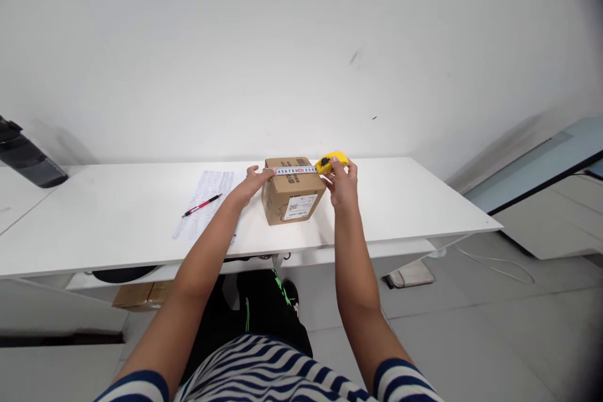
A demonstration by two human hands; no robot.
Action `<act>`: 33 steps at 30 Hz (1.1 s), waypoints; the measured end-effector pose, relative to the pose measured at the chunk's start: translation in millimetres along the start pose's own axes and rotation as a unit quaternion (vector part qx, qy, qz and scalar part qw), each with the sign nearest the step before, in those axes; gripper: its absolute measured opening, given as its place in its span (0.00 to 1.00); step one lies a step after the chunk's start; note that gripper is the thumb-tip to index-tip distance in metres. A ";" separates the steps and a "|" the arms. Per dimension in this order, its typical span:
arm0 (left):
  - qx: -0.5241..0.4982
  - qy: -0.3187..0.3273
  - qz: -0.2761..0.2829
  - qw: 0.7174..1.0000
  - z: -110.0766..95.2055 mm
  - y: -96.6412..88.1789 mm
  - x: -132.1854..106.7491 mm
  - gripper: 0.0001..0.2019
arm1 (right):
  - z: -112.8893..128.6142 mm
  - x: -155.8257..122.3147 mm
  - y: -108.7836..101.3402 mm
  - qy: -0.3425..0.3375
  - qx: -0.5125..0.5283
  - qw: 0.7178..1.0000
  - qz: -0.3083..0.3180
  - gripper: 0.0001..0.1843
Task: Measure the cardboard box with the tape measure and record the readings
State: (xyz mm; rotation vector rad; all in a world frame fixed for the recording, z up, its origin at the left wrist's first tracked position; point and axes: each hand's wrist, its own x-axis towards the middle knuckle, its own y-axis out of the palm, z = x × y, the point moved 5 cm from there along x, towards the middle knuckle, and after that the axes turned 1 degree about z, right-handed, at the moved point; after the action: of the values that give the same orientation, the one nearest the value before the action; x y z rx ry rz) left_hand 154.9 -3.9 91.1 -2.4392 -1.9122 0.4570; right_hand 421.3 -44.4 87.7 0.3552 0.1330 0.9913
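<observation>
A small brown cardboard box (292, 198) with a white label stands on the white table (117, 220). A white measuring tape blade (296, 170) is stretched across the box's top. My left hand (252, 183) pinches the blade's free end at the box's top left corner. At the box's right side, my right hand (343, 183) grips the yellow tape measure case (331, 162).
A printed paper sheet (207, 198) lies left of the box with a red and black pen (201, 205) on it. A dark bottle (26, 157) stands at far left. Under the table are cardboard boxes (141, 294) and a cable (494, 264). A white wall is right behind.
</observation>
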 end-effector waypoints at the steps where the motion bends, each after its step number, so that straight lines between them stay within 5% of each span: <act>1: -0.006 0.001 -0.015 1.000 0.0 3.1 0.9 0.54 | 0.3 -0.5 0.2 0.000 -0.001 1.000 -0.007 0.35; 9: -0.154 0.011 0.012 0.988 -3.7 34.0 -3.8 0.45 | 4.7 -4.2 3.0 0.007 0.000 1.000 0.016 0.36; 17: -0.183 0.054 0.032 0.981 -8.9 23.1 2.2 0.37 | 7.4 -1.2 1.9 0.016 -0.019 1.000 0.015 0.39; 25: -0.154 0.064 0.020 0.986 -0.6 24.8 9.4 0.36 | 23.2 -11.4 10.7 -0.067 -0.105 0.992 -0.009 0.41; 33: -0.130 0.048 -0.003 0.990 1.8 22.3 13.6 0.37 | 11.5 -3.7 0.9 -0.001 -0.042 0.999 0.004 0.40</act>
State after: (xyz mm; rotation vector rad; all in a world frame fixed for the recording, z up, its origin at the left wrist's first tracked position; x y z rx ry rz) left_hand 178.5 3.0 82.3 -2.5509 -2.0536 0.0908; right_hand 421.6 -49.7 98.6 0.2804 0.0890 1.0005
